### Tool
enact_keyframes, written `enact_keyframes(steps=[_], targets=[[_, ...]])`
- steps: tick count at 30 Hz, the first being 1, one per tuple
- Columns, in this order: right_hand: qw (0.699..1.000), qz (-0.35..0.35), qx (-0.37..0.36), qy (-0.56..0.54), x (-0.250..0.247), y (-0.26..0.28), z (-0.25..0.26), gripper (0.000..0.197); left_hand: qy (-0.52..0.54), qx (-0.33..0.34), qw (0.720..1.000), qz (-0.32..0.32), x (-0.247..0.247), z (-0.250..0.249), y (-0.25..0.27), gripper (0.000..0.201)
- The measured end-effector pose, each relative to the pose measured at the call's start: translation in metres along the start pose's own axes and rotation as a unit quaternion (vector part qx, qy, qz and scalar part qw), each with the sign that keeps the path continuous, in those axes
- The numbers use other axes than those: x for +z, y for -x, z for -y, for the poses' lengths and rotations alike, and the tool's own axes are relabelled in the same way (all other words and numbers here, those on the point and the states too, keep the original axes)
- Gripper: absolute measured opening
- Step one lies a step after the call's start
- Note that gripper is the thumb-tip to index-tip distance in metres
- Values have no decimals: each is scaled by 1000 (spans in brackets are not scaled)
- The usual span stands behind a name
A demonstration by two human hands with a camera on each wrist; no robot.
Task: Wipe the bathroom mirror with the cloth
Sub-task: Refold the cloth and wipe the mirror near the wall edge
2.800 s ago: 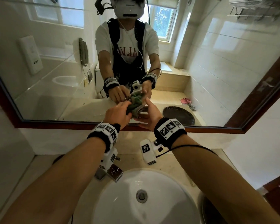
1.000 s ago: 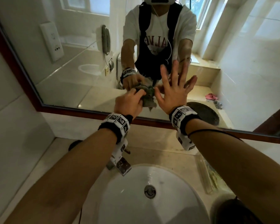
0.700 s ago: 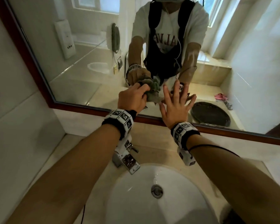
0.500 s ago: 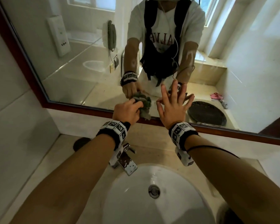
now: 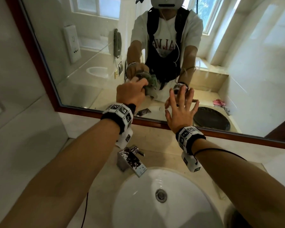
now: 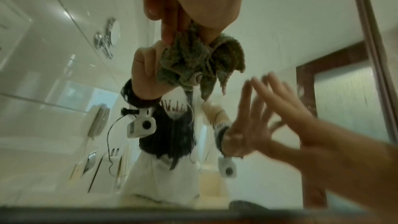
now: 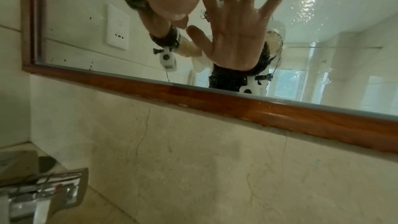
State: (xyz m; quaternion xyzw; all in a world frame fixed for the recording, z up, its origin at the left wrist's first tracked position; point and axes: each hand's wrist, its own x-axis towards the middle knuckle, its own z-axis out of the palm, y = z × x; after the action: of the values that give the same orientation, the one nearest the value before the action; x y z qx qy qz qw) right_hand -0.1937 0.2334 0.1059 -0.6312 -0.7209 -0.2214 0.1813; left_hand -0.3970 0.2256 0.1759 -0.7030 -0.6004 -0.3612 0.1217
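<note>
Left hand [image 5: 133, 94] fisted, right hand [image 5: 180, 112] splayed

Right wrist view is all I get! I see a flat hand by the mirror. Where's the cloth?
Observer: The left hand grips the cloth, bunched up, at the mirror glass.
Operator: Which side of the flat hand is it?
Observer: In the head view it sits left of the right hand and a bit higher.
Operator: I see a shiny tap. What's under it?
Observer: A white sink, right below the tap.
</note>
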Motion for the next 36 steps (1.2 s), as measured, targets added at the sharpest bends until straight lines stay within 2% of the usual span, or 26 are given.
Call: enact_keyframes(steps=[4,8,13,16,19,21,25,28,32,36], targets=[[1000,16,-4,-5,-13,-2,4,91,8,-4,1000,24,-11,6,-5,22],[998,-19,-60,26,-34,-15,3,91,-11,-4,997,80,10,19,19,23],[985,-86,-138,62,-60,-45,24,88,-85,-24,968,237,51,42,59,28],[968,-130,-206,65,-72,-63,44,83,-70,-33,971,227,63,45,66,28],[960,-145,-232,51,-79,-78,69,81,-71,-8,970,231,59,50,64,30],[963,-145,-223,52,-79,-84,79,78,-58,-10,978,198,48,52,58,29],[968,-147,-203,38,-67,-87,75,69,23,-7,1000,14,14,56,33,16],[963,-159,-214,39,-60,-88,67,65,64,-15,996,-64,-11,60,7,16],[960,-173,-220,30,-57,-90,66,62,90,-12,992,-91,-18,60,-3,15],[957,-181,-224,17,-52,-90,68,62,104,-9,991,-84,-2,64,6,13]])
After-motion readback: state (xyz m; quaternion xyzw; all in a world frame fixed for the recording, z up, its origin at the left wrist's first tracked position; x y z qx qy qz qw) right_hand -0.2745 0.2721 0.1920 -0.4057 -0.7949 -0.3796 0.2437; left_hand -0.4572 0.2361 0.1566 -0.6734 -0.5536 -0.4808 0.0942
